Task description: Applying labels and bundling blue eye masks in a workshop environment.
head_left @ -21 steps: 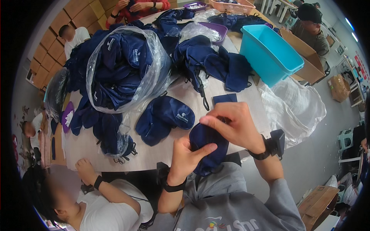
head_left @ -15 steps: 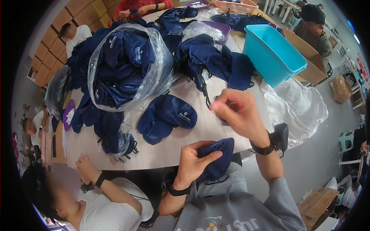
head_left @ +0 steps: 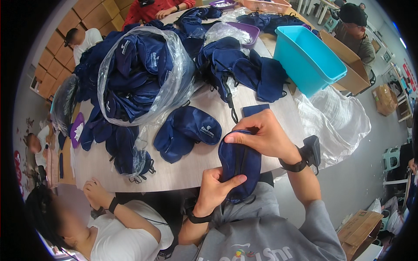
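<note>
A navy satin eye mask (head_left: pixel 240 165) is stretched upright between my two hands at the table's front edge, a dark strap running down its facing side. My left hand (head_left: pixel 214 187) grips its lower left part, thumb across the fabric. At the upper edge, my right hand (head_left: pixel 263 137) pinches the mask between thumb and fingers. Just beyond the right hand lies a small flat piece of navy fabric (head_left: pixel 256 109), partly hidden by it. To the left, another eye mask (head_left: pixel 187 132) with a white print lies folded on the table.
A clear plastic bag (head_left: pixel 176 93) full of eye masks stands open at the left. More masks (head_left: pixel 248 69) are heaped further back. A turquoise bin (head_left: pixel 300 65) sits at the right table edge, near a white woven sack (head_left: pixel 335 124). A person in a white shirt (head_left: pixel 130 230) sits at my left.
My right hand has come down from above the table and taken hold of the mask's upper edge. The mask has risen slightly and opened out, and its strap now shows.
</note>
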### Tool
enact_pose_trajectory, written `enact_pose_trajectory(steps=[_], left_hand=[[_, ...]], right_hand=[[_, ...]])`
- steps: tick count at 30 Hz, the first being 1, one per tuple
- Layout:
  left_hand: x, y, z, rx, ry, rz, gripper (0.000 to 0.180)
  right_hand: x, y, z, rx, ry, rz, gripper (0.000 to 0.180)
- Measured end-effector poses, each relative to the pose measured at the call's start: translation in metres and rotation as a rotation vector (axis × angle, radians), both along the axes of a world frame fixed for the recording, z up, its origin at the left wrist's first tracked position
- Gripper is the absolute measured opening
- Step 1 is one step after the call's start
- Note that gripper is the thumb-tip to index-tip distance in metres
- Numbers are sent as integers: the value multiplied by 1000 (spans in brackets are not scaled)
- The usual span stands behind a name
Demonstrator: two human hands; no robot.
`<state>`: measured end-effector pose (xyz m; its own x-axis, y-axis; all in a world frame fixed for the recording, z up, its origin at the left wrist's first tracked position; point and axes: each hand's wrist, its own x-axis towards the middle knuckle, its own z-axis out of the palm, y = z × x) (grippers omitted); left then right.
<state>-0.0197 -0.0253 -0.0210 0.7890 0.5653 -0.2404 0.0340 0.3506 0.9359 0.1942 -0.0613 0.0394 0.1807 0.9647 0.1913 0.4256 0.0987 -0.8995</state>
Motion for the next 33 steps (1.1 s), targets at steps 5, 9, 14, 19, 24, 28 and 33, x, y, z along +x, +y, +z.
enact_pose_trajectory(steps=[5,9,14,19,24,28,33], left_hand=[[-3,8,-10,-44,-41,129,23],[2,18,-8,-80,-134,302,19],[10,26,-5,-51,-172,426,14],[19,25,-5,-112,-177,404,11],[18,37,-24,106,-104,504,18],[17,60,-29,167,-45,705,30],[11,68,-37,169,-116,686,20]], right_hand=[[-26,-6,0,234,-58,-260,19],[-48,-41,-11,-130,209,-100,19],[-63,-44,-31,-397,381,-97,25],[-57,-28,-48,-475,570,70,30],[-65,-34,-43,-495,607,163,31],[-61,-80,-24,-241,483,707,25],[-67,-108,-11,-58,27,842,32]])
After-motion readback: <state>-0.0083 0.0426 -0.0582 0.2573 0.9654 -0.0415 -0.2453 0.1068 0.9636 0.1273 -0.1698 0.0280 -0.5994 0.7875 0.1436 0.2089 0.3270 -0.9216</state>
